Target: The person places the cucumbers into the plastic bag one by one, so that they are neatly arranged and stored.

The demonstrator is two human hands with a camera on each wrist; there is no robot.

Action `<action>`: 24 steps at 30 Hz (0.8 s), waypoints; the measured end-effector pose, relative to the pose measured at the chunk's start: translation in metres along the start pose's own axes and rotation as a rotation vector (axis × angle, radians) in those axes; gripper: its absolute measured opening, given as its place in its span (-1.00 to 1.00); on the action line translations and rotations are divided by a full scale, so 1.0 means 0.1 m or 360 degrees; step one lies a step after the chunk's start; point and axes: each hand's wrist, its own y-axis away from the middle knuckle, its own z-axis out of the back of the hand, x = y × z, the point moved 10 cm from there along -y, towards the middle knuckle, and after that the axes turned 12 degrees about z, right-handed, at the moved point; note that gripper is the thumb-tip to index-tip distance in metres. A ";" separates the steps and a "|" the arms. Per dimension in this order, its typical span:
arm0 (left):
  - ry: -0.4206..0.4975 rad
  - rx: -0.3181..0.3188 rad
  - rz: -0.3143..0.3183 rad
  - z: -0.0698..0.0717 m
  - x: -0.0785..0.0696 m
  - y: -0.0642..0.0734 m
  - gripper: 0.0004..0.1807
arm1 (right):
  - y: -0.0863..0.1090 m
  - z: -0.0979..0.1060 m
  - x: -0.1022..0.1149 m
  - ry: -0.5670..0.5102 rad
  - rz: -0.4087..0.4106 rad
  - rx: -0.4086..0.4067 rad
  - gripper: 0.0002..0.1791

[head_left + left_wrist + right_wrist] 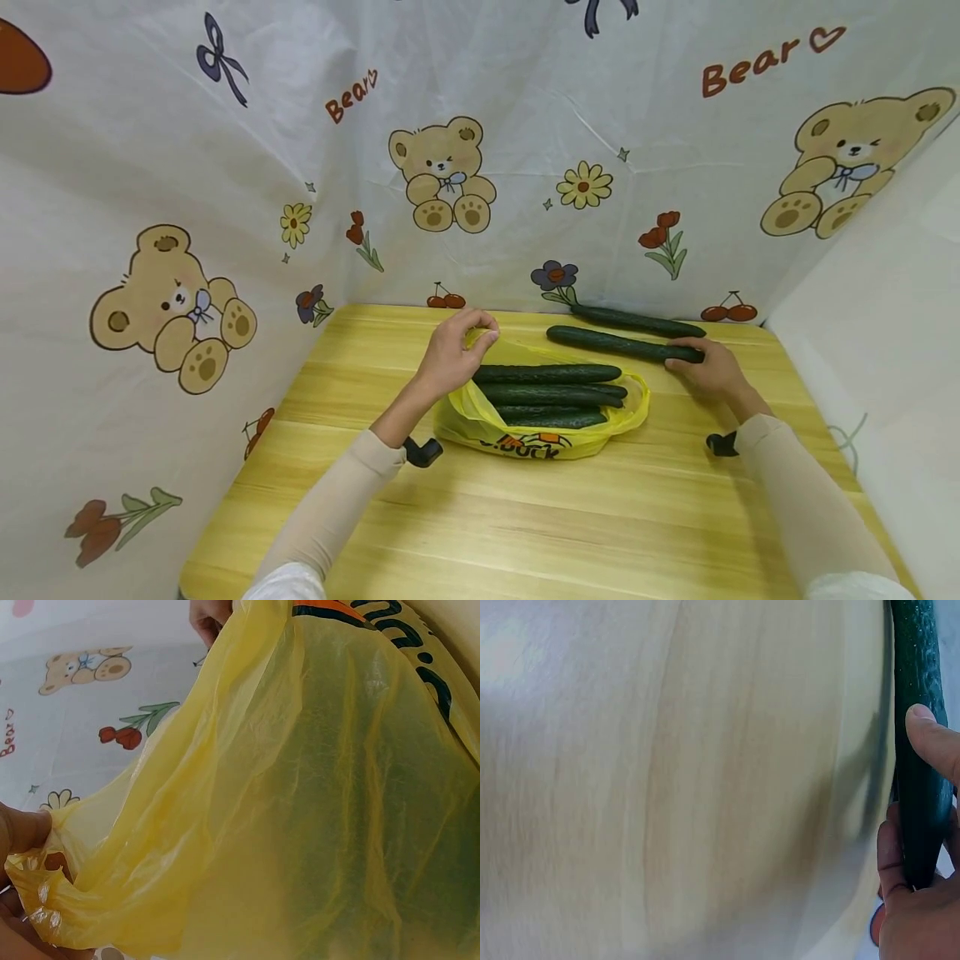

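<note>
My left hand [454, 350] pinches the upper edge of a yellow plastic bag [480, 429], drawing its left side up. In the left wrist view the thumb and fingers [22, 829] bunch the thin film of the bag [172, 862]. Several cucumbers [551, 373] lie side by side in the bag's mouth, their right ends showing. My right hand [708, 367] grips the right end of another cucumber [607, 342] behind the bag. In the right wrist view the thumb lies along this cucumber [919, 772] with fingers round its other side.
One more cucumber [637, 320] lies at the back of the wooden table [480, 525], just behind the gripped one. A bear-printed cloth [517, 117] hangs along the table's back and left, with a plain white wall [892, 333] on the right.
</note>
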 end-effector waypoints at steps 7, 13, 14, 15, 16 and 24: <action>-0.0002 -0.0008 -0.0003 0.00 0.00 0.01 -0.88 | 0.03 0.09 0.17 0.0029 0.0064 -0.0014 -0.35; 0.0005 0.0006 0.0003 -0.01 0.01 0.02 -0.82 | 0.06 0.14 0.34 0.0055 0.0131 -0.0032 -0.39; 0.0005 0.0008 0.0005 -0.01 0.01 0.02 -0.82 | 0.07 0.15 0.37 0.0057 0.0143 -0.0044 -0.40; 0.0003 0.0007 0.0003 -0.01 0.01 0.02 -0.82 | 0.07 0.16 0.39 0.0053 0.0157 -0.0056 -0.41; 0.0004 0.0006 0.0003 -0.01 0.01 0.02 -0.83 | 0.08 0.16 0.42 0.0052 0.0168 -0.0073 -0.42; 0.0015 0.0017 0.0015 -0.02 0.03 0.03 -0.83 | 0.13 0.22 0.58 0.0071 0.0229 -0.0200 -0.48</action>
